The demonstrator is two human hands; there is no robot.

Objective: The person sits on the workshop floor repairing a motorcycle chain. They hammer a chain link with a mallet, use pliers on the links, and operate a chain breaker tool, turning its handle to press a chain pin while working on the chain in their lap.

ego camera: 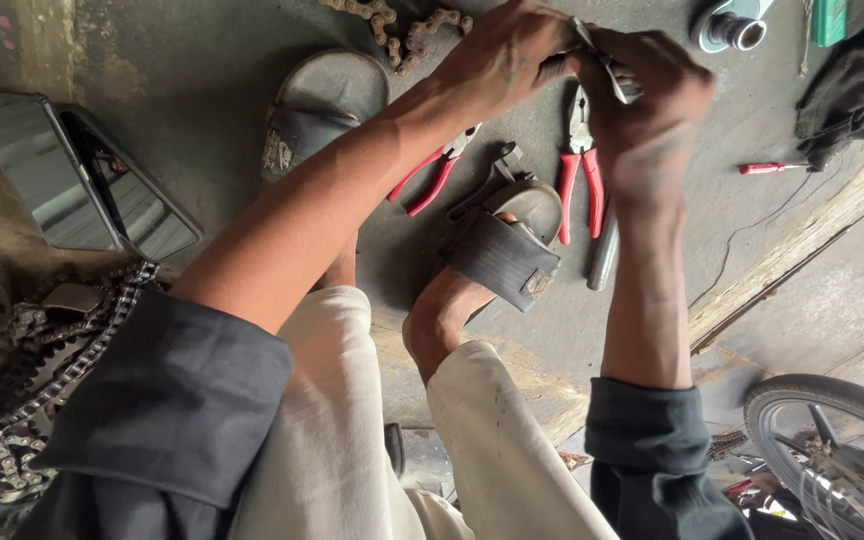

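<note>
From the head view, you are squatting over a grimy grey concrete floor point(202, 90) that is meeting a worn wooden board point(832, 215) running diagonally at the right; beyond it a bicycle wheel point(832, 430) is showing at the lower right, and a heap of greasy chain and sprockets point(22, 390) is lying at the lower left beside a glossy black panel point(72, 175). Your feet are resting in grey sandals point(507, 250), one of them sitting empty higher up. Your left hand point(502, 60) and right hand point(642, 100) are meeting near the top of the frame, fingers closed together around a small pale metal piece point(602, 65) pinched between them; it is hovering above the floor, just over the pliers. Its long axis is running diagonally, from upper left near your left fingertips down to the right into your right hand; blur is hiding what kind of piece it is. Below your hands, two red-handled pliers point(580, 165) are lying on the concrete, one with handles pointing toward you, the other point(437, 170) angled to the left. A loose chain point(402, 30) is curling above your left hand, a red screwdriver point(772, 168) is lying to the right, and a dark cloth point(857, 85) is bunching in the upper right corner.
</note>
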